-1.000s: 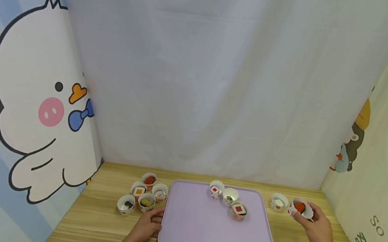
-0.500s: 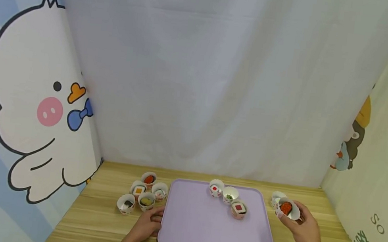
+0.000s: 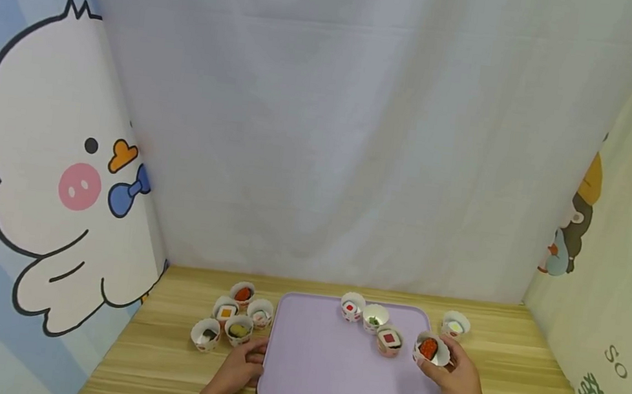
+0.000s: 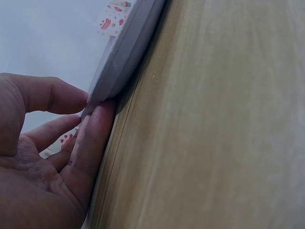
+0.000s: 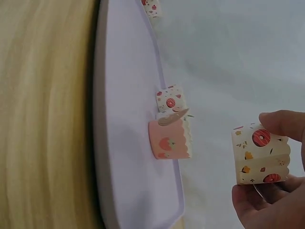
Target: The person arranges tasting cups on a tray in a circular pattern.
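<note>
Three paper cups [image 3: 375,319] already stood on the purple tray [image 3: 325,373] as the right hand [image 3: 456,379] pinched a fourth cup [image 3: 430,349] above its right edge, the left hand [image 3: 234,373] steadying the tray's left rim, fingers pressed against it on the tabletop [image 3: 505,387].

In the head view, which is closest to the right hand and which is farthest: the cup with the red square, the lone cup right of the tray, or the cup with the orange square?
From the right hand:
1. Cup with the red square, on the tray just left of the hand.
2. Lone cup, on the table right of the tray, behind the hand.
3. Cup with the orange square, far left, in the cluster beyond the tray.
</note>
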`<action>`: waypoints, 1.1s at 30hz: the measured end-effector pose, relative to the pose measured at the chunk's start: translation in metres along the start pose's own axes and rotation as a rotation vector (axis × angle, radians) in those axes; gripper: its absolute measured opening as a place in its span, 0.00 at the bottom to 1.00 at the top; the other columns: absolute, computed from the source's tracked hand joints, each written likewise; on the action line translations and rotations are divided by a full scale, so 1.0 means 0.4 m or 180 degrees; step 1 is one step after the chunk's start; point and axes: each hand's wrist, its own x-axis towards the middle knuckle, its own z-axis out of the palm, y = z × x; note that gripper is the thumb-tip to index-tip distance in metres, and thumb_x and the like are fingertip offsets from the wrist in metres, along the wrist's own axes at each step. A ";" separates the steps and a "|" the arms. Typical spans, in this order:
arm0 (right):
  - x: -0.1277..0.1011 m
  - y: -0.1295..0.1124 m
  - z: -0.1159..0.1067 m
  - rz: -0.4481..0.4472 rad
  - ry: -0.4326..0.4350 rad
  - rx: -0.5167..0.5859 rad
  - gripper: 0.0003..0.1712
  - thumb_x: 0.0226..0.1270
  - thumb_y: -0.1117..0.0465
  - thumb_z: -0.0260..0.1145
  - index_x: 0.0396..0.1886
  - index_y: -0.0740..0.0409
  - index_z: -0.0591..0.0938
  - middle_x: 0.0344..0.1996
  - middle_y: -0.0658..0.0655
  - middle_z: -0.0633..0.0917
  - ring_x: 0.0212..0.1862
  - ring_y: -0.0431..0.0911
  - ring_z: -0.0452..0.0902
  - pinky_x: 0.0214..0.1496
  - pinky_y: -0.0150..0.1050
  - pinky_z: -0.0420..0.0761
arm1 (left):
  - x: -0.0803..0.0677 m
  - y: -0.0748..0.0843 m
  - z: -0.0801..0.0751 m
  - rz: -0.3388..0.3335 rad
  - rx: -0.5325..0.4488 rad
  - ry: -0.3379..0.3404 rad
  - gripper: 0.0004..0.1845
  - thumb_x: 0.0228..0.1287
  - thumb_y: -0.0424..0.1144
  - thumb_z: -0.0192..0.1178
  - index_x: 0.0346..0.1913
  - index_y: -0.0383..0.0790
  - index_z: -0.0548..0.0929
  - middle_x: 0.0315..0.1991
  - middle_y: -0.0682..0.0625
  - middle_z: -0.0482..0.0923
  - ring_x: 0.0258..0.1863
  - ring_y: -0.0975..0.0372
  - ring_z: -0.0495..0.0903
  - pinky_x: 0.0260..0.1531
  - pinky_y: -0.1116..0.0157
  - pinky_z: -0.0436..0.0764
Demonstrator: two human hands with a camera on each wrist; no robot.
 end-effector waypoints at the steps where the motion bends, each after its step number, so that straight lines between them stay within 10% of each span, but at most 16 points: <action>1: -0.002 0.004 0.009 -0.0002 0.0004 -0.0017 0.43 0.58 0.53 0.74 0.70 0.61 0.67 0.66 0.67 0.72 0.56 0.50 0.76 0.42 0.24 0.77 | 0.000 0.000 0.000 -0.0008 -0.0002 0.0003 0.36 0.49 0.23 0.57 0.68 0.29 0.69 0.52 0.38 0.76 0.40 0.61 0.78 0.28 0.61 0.84; 33: 0.023 0.087 0.185 -0.0063 0.0042 -0.0399 0.39 0.45 0.58 0.80 0.59 0.64 0.77 0.48 0.65 0.84 0.38 0.43 0.76 0.38 0.33 0.74 | -0.003 0.003 -0.001 0.0028 -0.0018 -0.0027 0.37 0.48 0.24 0.57 0.68 0.29 0.69 0.54 0.37 0.74 0.42 0.59 0.77 0.28 0.60 0.84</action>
